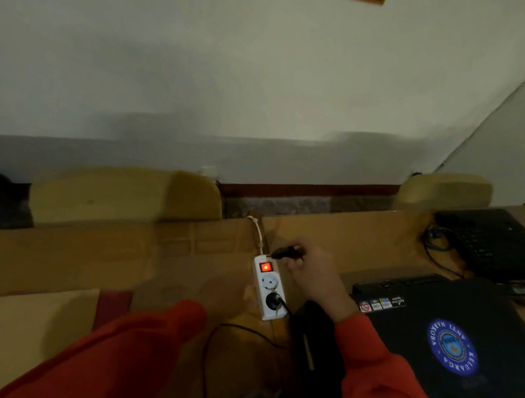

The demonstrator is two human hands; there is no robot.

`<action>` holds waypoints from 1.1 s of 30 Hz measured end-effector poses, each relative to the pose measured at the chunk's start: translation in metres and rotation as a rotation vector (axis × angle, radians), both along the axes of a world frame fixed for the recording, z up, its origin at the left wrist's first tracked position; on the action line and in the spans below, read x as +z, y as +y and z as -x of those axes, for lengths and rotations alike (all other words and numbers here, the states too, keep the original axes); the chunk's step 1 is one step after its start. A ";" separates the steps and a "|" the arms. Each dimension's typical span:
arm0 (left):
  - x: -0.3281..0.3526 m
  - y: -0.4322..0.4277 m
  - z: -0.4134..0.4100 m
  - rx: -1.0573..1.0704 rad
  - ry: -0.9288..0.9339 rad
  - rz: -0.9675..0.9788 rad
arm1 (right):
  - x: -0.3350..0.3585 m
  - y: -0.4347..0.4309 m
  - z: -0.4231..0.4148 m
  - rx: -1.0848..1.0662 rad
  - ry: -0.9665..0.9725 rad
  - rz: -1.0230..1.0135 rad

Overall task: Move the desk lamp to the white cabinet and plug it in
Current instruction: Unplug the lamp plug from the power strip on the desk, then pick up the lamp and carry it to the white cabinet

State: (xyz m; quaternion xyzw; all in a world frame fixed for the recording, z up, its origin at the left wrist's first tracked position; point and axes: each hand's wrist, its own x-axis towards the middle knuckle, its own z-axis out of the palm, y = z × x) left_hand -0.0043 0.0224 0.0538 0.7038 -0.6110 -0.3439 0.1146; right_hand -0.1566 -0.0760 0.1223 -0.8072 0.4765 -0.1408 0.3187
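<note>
My right hand is pinched shut on a small black plug, held just above the switch end of the white two-socket power strip lying on the brown wooden desk. The strip's red rocker switch glows. Its near socket is occupied; the far one shows bare. My left hand is blurred; grip undeterminable. The lamp body cannot be identified.

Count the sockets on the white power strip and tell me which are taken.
2. On the power strip, the socket just below the lit red switch is free; the one nearer the person holds a black plug. The right hand holds another plug above the strip.
</note>
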 end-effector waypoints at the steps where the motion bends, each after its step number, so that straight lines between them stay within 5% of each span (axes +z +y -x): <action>1: 0.013 0.007 -0.001 0.001 -0.049 0.007 | 0.011 0.009 0.003 -0.010 -0.044 0.036; 10: 0.105 0.092 0.013 0.054 -0.086 0.224 | 0.094 0.096 0.047 -0.033 -0.568 -0.020; 23: 0.129 0.244 0.079 0.142 0.031 0.372 | 0.104 0.219 0.130 -0.038 -0.606 -0.067; 33: 0.084 0.319 0.136 0.228 -0.105 0.547 | 0.066 0.310 0.196 -0.104 -0.590 -0.086</action>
